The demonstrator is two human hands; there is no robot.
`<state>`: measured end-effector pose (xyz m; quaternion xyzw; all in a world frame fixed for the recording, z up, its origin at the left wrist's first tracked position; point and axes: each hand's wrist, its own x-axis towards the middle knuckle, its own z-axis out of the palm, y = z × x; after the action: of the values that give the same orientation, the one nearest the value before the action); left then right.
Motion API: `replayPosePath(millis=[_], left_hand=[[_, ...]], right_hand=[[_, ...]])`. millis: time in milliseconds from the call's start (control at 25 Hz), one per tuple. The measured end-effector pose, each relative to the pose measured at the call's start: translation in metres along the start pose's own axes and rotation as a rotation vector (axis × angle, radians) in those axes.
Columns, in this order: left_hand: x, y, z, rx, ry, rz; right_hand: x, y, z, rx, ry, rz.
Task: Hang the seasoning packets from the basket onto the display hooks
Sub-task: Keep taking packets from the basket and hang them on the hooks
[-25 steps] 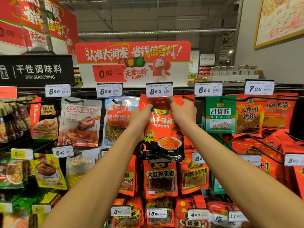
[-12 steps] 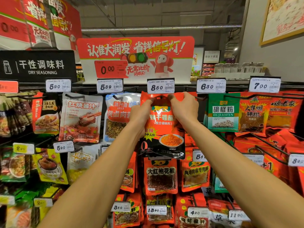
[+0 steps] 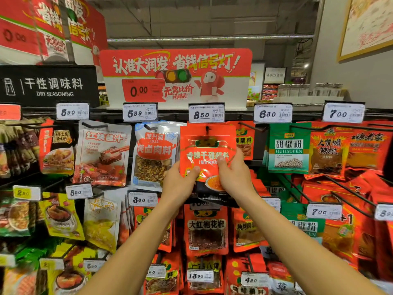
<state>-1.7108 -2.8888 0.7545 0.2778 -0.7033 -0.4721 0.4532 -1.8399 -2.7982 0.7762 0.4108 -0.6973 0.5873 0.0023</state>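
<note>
A red seasoning packet (image 3: pixel 207 145) with white Chinese lettering hangs on the top-row display hook (image 3: pixel 206 129) under the 8.50 price tag (image 3: pixel 206 113). My left hand (image 3: pixel 179 184) grips its lower left edge, thumb on the front. My right hand (image 3: pixel 235 174) holds its lower right side, thumb pressed on the front below the lettering. The packet's black lower part is partly covered by both hands. No basket is in view.
Neighbouring hooks carry a white-and-red packet (image 3: pixel 155 154) to the left and green pepper packets (image 3: pixel 288 147) to the right. More red packets (image 3: pixel 207 228) hang on lower rows. Long bare hook rods (image 3: pixel 348 188) stick out at the right. A red promotional sign (image 3: pixel 176 77) stands above.
Both hands slid down from the packet's top corners at the hook to its lower half. The packet now hangs from the hook, its top edge uncovered.
</note>
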Motion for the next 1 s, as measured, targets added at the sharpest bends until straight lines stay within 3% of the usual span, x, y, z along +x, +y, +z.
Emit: replayPosePath(millis=[160, 400, 520, 640, 760, 1000], left_hand=[[0.041, 0.010, 0.015, 0.069, 0.046, -0.124], [0.061, 0.011, 0.028, 0.195, 0.103, -0.174], [0.049, 0.010, 0.015, 0.191, 0.093, -0.132], [0.024, 0.012, -0.008, 0.171, 0.119, -0.065], [-0.012, 0.012, -0.025, 0.025, 0.096, -0.052], [-0.105, -0.028, -0.026, -0.277, 0.019, -0.346]], right_hand=[[0.041, -0.002, 0.009, -0.025, -0.035, 0.173], [0.068, 0.010, 0.018, 0.033, -0.097, 0.327], [0.060, 0.017, 0.006, 0.079, -0.093, 0.270], [0.039, 0.018, -0.024, 0.072, 0.010, 0.142], [0.006, 0.019, -0.058, 0.253, 0.002, 0.112], [-0.084, 0.066, -0.086, 0.415, -0.248, 0.315]])
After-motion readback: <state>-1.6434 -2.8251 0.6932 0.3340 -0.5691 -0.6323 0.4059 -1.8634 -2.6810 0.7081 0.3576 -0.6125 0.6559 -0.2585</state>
